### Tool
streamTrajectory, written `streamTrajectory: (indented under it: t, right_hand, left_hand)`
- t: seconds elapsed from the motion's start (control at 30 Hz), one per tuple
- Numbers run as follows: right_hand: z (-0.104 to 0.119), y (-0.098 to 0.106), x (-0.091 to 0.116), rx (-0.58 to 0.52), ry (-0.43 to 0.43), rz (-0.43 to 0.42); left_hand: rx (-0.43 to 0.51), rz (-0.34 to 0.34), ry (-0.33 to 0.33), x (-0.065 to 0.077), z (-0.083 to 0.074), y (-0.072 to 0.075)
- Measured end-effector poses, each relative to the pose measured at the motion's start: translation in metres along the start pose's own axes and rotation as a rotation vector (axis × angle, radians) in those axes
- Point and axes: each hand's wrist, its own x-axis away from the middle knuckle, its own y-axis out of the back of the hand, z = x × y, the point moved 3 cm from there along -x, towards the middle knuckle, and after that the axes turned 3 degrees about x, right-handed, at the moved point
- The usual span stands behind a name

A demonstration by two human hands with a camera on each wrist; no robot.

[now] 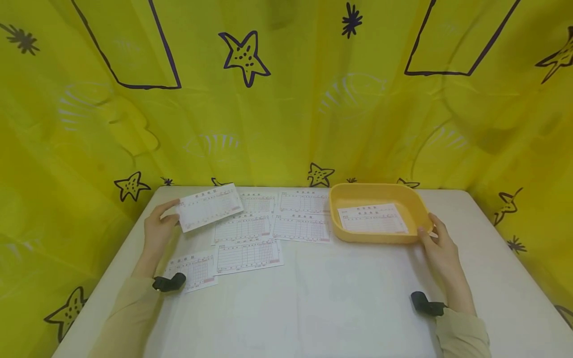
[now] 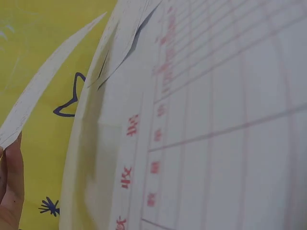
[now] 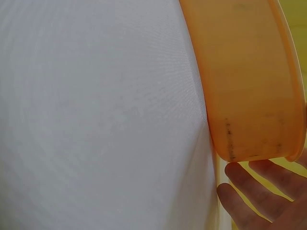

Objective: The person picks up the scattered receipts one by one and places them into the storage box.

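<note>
My left hand pinches a printed paper form by its left edge, tilted above the table's far left. In the left wrist view the form bends in a curve away from the fingers. My right hand holds the right end of a yellow plastic basin, thumb at its rim. Two overlapping forms lie inside the basin. In the right wrist view, fingers spread under the corner of the basin.
Several similar forms lie spread on the white table, left of the basin. One form is partly covered by my left wrist's black band. A yellow patterned curtain stands behind the table.
</note>
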Motion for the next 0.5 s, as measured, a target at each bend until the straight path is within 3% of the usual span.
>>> streamTrajectory:
  t: [0.33, 0.5]
  right_hand:
    - [0.000, 0.001, 0.000, 0.000, 0.010, -0.002]
    - [-0.001, 0.001, 0.000, -0.001, 0.008, -0.001]
  left_hand:
    - [0.054, -0.037, 0.032, 0.015, -0.010, -0.007]
    - [0.116, -0.022, -0.012, 0.022, -0.017, -0.015]
